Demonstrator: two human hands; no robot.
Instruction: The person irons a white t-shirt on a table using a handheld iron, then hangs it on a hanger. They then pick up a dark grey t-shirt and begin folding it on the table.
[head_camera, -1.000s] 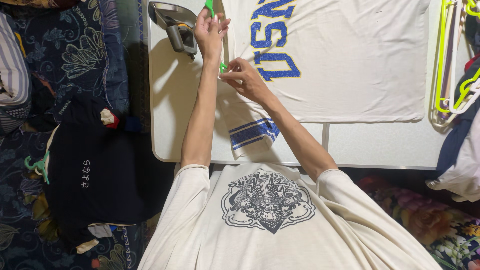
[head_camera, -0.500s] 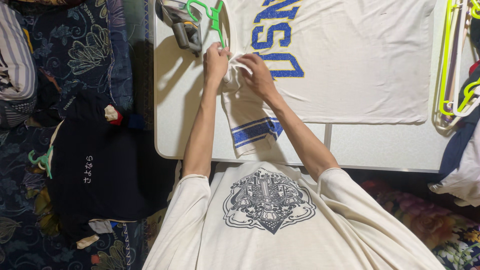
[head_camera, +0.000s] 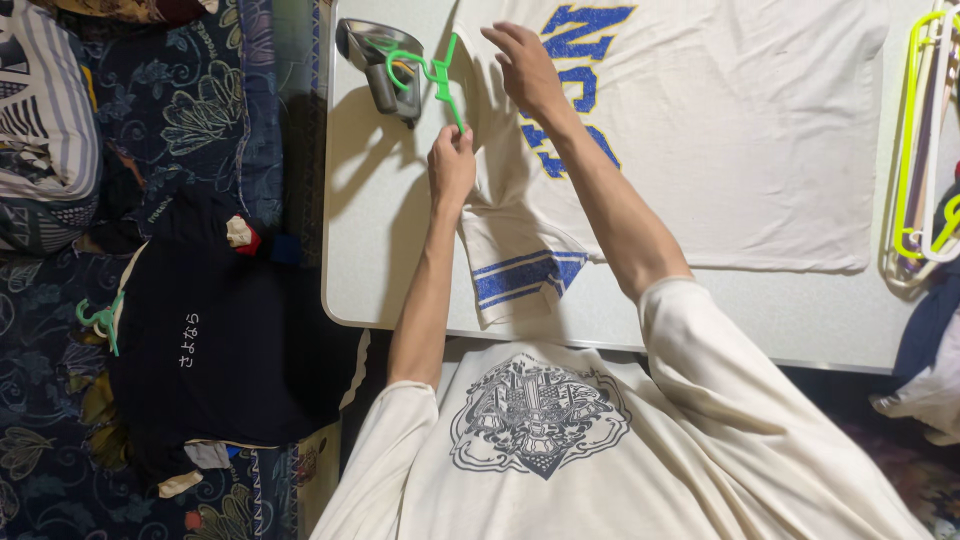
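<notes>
Hands apart now, were bunched together at shirt neck 0.5 s ago. L hand (head_camera: 451, 165) pinches green hanger (head_camera: 432, 75) end; R hand (head_camera: 525, 62) open, fingers spread over white shirt (head_camera: 740, 130) flat on table (head_camera: 380, 250). Iron (head_camera: 375, 62) under hanger hook.

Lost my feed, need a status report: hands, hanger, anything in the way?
Left hand pinching green hanger at shirt collar. Right hand open, over shirt. Iron beside hanger hook.

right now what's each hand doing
Left hand: closed, pinching the green hanger at the shirt collar.
Right hand: open, over the shirt, holding nothing.
</notes>
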